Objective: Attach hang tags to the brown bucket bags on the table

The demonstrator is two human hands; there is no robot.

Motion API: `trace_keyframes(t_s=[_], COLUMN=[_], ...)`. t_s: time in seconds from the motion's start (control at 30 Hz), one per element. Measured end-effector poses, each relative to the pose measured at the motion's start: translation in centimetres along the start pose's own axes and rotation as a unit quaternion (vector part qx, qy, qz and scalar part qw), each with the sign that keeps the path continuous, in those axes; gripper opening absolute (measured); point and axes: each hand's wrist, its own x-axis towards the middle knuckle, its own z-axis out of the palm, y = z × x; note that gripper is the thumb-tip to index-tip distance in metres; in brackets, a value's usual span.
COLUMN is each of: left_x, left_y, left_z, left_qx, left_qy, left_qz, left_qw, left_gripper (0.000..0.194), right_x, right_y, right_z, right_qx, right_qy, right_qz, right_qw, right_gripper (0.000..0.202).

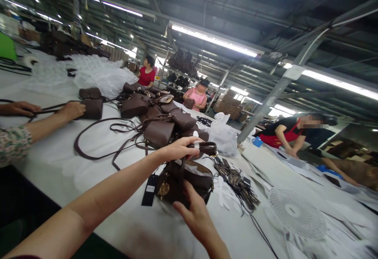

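Observation:
A dark brown handbag [170, 180] stands on the table in front of me, its top open and pale wrapping showing inside. A round gold ornament [164, 189] hangs on its side, and a black hang tag [149, 190] lies beside it. Closed above the bag, my left hand [180, 148] grips a folded brown strap [207, 148] with a white wrap around it. My right hand [193, 206] holds the near side of the bag, thumb toward me; some of its fingertips are hidden against the leather.
Brown bags [159, 132] with long straps pile up beyond my left hand. Black tags with cords [234, 178] and a white fan [295, 211] lie to the right, with a plastic bag [223, 133] behind. A co-worker's hands [72, 110] handle another bag at left.

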Motion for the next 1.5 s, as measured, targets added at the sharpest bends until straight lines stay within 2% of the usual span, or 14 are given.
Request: trace_keyframes(t_s=[0.1,0.17,0.27,0.4,0.5,0.6,0.7,0.77,0.9,1.0,1.13,1.23,1.37,1.5], left_x=[0.2,0.2,-0.1,0.5,1.6,2.1,1.4,0.9,1.0,1.8,3.0,3.9,3.3,-1.5], left_y=[-0.2,-0.2,0.4,1.3,1.0,0.4,0.2,0.5,1.5,2.0,1.7,1.3,1.8,2.2], left_z=[0.0,-0.6,-2.0,-2.3,-1.5,-1.1,-1.6,-2.1,-2.0,-1.4,-1.2,-1.6,-1.9,-0.7], left_qx=[-0.053,-0.073,-0.027,0.082,0.097,0.046,0.030,0.045,0.086,0.151,0.177,0.166,0.210,0.343], left_qy=[0.030,0.048,0.040,-0.024,-0.048,-0.058,-0.053,-0.051,-0.069,-0.115,-0.196,-0.236,-0.151,0.104], left_qz=[-0.013,-0.027,-0.042,-0.038,-0.037,-0.051,-0.063,-0.070,-0.048,-0.027,-0.025,-0.015,0.028,0.147], left_qw=[0.998,0.996,0.998,0.996,0.994,0.996,0.996,0.995,0.993,0.981,0.964,0.957,0.966,0.922], left_gripper=[0.053,0.060,0.059,0.048,0.055,0.069,0.073,0.072,0.069,0.072,0.054,0.023,0.034,0.034], right_x=[-0.4,-0.8,-1.1,0.4,2.1,2.9,2.5,2.3,3.2,3.9,4.6,6.1,8.4,9.4], right_y=[-0.1,-0.1,0.1,-0.7,-2.4,-3.4,-2.8,-2.1,-3.0,-6.0,-8.9,-8.0,-5.2,-4.8], right_z=[2.2,1.1,-4.4,-13.3,-15.7,-14.4,-12.5,-11.6,-9.8,-8.8,-8.7,-8.6,-7.9,-8.6], right_qx=[0.062,0.062,-0.034,-0.248,-0.285,-0.269,-0.181,-0.084,0.011,-0.169,-0.455,-0.537,-0.556,-0.528], right_qy=[-0.021,-0.078,-0.095,0.098,0.117,0.009,-0.167,-0.232,-0.115,0.020,0.158,0.144,0.098,0.038], right_qz=[0.002,0.035,0.054,-0.034,-0.061,-0.055,0.055,0.116,0.080,-0.058,-0.280,-0.294,-0.197,-0.139], right_qw=[0.998,0.994,0.993,0.963,0.949,0.961,0.968,0.962,0.990,0.984,0.830,0.777,0.801,0.837], right_gripper=[0.058,0.041,0.025,0.023,0.018,0.015,0.019,0.035,0.050,0.036,0.023,0.051,0.059,0.031])
